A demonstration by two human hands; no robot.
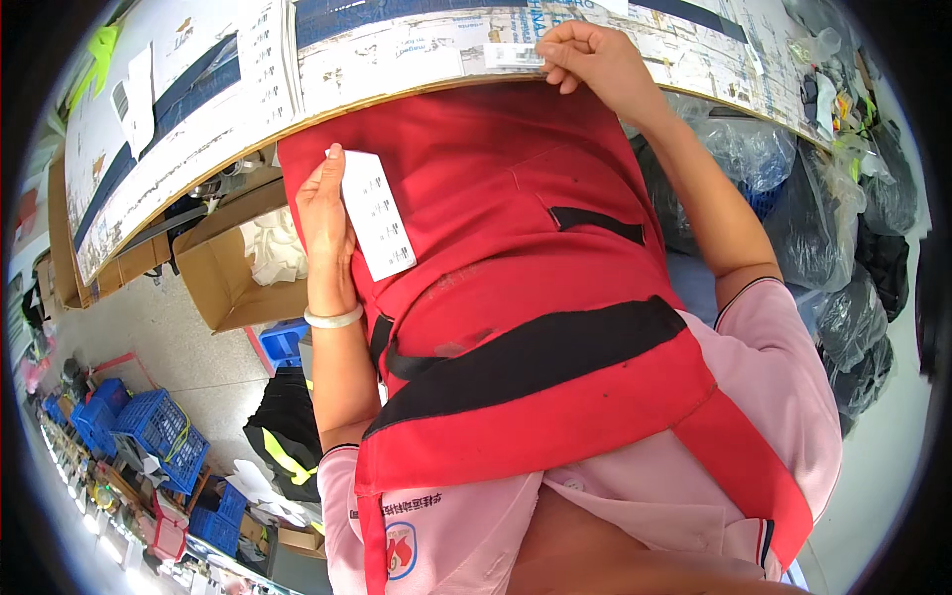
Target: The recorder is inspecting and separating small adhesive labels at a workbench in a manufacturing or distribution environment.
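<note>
My left hand is closed on a white sheet of labels, thumb along its edge, held over the red apron. Rows of small black print run down that sheet. At the table's near edge, my right hand is curled with its fingertips pinched at the end of a small white printed label. This label is at the table top, which is covered in patterned white, brown and dark blue board. Whether it lies flat or is slightly lifted is hard to see.
On the table's left lie a long printed label sheet and a curled white strip. An open cardboard box with white material stands below left. Blue crates sit farther left; clear plastic bags are piled at right.
</note>
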